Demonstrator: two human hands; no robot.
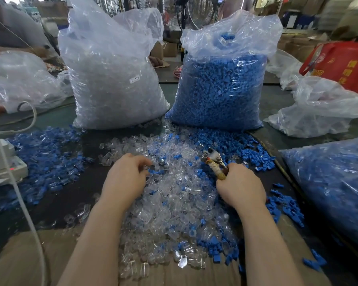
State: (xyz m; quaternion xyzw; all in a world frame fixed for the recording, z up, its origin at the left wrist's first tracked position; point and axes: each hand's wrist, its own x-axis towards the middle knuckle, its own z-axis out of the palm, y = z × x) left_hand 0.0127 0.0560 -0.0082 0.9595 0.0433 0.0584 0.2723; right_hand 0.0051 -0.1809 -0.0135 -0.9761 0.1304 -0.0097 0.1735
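Diagonally, one pliers (214, 163) points away-left from the gripping right hand (241, 187); left hand (125, 176) curls over uncounted clear caps (174, 203), hold unclear.

The table (277, 102) bears clear-parts bag (112, 79), blue-parts bag (219, 87) and loose, probably plastic, pieces (174, 195).

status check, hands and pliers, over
Right hand grips pliers. Left hand curled into clear caps, hold unclear. Blue plugs mixed through, nothing blocking.

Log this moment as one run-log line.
left hand: fingers curled in clear-piece pile, hold unclear | right hand: grips pliers by wrapped handle | clear-parts bag and blue-parts bag: upright behind pile
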